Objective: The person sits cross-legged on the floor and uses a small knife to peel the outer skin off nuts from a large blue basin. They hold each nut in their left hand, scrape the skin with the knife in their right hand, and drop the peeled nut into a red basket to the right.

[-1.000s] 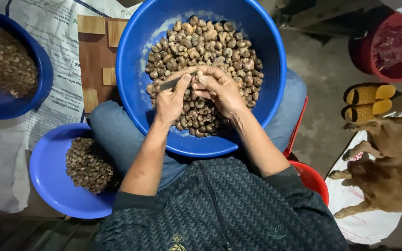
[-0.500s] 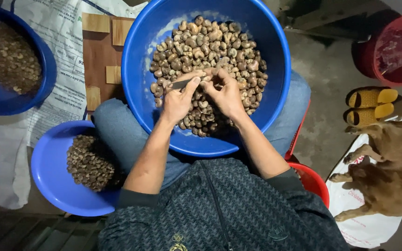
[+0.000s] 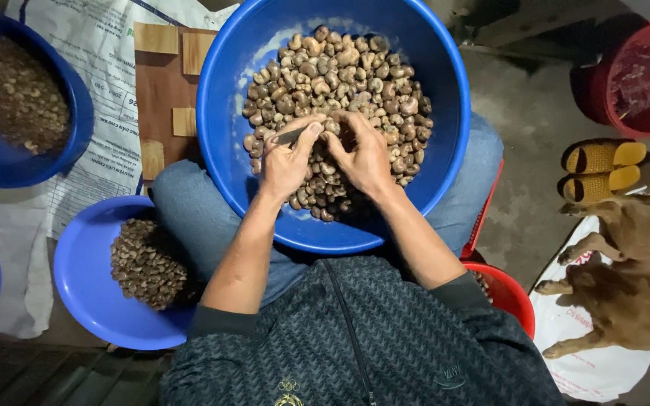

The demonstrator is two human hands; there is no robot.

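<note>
Nearest the camera, the person's dark patterned sleeves lead out to two bare forearms that converge over a large round blue plastic basin [image 3: 223,162] resting on the lap. The left hand [image 3: 286,162] is closed in a pinch around a short, thin grey metal blade [image 3: 289,137], whose long axis runs from lower left to upper right and whose tip points toward the other hand. The right hand [image 3: 362,154] sits just beside it, fingers curled shut over what looks like one brown shelled nut, though the nut itself is hidden under the fingers. The two grips almost touch at the fingertips, so the blade tip lies just left of the held nut, and the left hand is the nearer one to it. Beneath and beyond both hands lies the heap of pale brown curved nuts [image 3: 347,71], filling the far half of the basin. To the left, near the knee, a smaller blue bowl [image 3: 77,289] holds darker shell pieces [image 3: 144,263].
</note>
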